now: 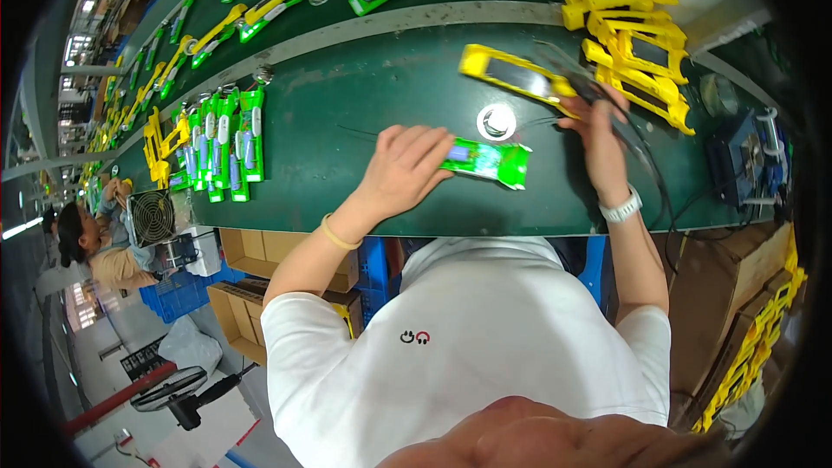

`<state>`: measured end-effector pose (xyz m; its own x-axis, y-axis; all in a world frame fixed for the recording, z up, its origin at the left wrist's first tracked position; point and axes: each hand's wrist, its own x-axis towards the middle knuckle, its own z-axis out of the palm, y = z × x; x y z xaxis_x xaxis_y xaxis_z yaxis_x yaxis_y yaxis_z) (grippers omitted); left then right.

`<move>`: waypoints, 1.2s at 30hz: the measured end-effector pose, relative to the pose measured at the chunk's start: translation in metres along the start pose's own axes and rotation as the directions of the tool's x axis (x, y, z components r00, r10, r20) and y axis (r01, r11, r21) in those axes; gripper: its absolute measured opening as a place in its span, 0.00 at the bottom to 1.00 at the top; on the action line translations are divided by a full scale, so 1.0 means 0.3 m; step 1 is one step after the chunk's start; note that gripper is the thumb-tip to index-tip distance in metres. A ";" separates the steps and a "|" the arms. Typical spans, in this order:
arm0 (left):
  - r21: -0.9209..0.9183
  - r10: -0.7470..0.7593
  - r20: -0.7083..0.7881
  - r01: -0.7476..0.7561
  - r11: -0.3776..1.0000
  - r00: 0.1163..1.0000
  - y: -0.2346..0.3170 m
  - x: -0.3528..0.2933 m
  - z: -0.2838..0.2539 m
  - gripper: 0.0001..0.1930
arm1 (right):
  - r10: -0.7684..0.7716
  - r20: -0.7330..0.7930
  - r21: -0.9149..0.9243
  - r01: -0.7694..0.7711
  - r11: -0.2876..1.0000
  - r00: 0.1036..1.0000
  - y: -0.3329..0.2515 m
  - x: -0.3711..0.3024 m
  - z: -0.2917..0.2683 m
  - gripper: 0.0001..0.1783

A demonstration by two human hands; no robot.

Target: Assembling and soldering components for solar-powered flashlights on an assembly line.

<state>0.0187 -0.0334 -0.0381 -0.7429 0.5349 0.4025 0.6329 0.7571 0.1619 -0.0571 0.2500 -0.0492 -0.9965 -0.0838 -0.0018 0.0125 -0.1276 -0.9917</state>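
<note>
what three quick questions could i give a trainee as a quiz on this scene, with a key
1. True or false: the left hand is touching a green casing that lies on the green tabletop.
2. Multiple choice: what lies just beyond that green casing, between the two hands?
A) a fan
B) a round white piece
C) a cardboard box
3. Fill in the blank: the dark tool, a little blurred, is held in the ____ hand.

Key:
1. True.
2. B, the round white piece.
3. Right: the right hand has it, by the end of a yellow frame.
</note>
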 end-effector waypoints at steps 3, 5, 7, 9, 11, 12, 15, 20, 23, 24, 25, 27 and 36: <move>-0.045 0.101 -0.041 -0.103 0.994 0.994 0.045 0.051 0.041 0.21 | -0.012 0.270 0.034 0.003 0.999 0.963 0.003 0.000 0.069 0.21; -0.009 0.075 -0.026 -0.076 0.997 0.997 0.070 0.060 0.029 0.23 | -0.197 0.163 -0.220 0.230 0.948 0.967 -0.002 -0.014 0.054 0.23; 0.060 0.003 -0.099 0.003 0.998 0.995 0.087 0.071 -0.006 0.21 | -0.351 0.020 -0.342 0.337 0.877 0.936 0.002 -0.035 0.016 0.23; 0.046 -0.012 -0.240 0.024 0.999 0.971 0.113 0.040 -0.036 0.20 | -0.419 0.120 -0.130 0.433 0.892 0.900 0.003 -0.055 -0.016 0.24; -0.140 -0.210 -0.205 0.184 0.973 0.956 0.093 -0.027 -0.067 0.18 | -0.439 0.158 -0.066 0.453 0.889 0.885 0.003 -0.091 -0.023 0.26; -0.193 -0.422 -0.240 0.383 0.903 0.874 0.067 -0.046 -0.052 0.17 | -0.427 0.152 -0.065 0.440 0.896 0.892 0.008 -0.106 -0.024 0.26; -0.687 -0.808 0.069 0.615 0.387 0.585 -0.012 -0.030 -0.050 0.25 | -0.385 0.121 -0.045 0.392 0.919 0.915 0.016 -0.140 -0.013 0.27; -0.840 -0.617 0.102 0.400 0.367 0.780 0.047 0.052 -0.057 0.22 | -0.236 -0.206 0.252 0.285 0.925 0.950 -0.009 -0.182 -0.027 0.21; -0.319 -0.152 -0.169 0.092 0.943 0.974 0.114 0.147 -0.031 0.12 | -0.254 -0.195 0.226 0.296 0.928 0.947 0.005 -0.222 -0.069 0.18; -0.363 -0.127 -0.171 0.058 0.930 0.977 0.130 0.162 0.002 0.12 | -0.189 -0.250 0.254 0.253 0.933 0.949 -0.001 -0.232 -0.057 0.17; -0.406 -0.103 -0.174 0.024 0.913 0.979 0.135 0.169 0.031 0.12 | -0.160 -0.238 0.286 0.227 0.931 0.958 0.005 -0.243 -0.061 0.16; -0.462 -0.138 -0.113 0.071 0.884 0.984 0.135 0.175 0.059 0.11 | -0.099 -0.237 0.346 0.180 0.921 0.966 0.018 -0.260 -0.063 0.15; -0.452 -0.223 0.076 0.233 0.861 0.972 0.138 0.204 0.038 0.08 | -0.108 -0.122 0.066 0.116 0.991 0.987 0.030 -0.270 -0.062 0.14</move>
<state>-0.0030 0.0351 -0.0169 -0.8799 0.3794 0.2860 0.4701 0.6076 0.6402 0.0222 0.2740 -0.0605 -0.9947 0.0513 0.0893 -0.0979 -0.2011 -0.9747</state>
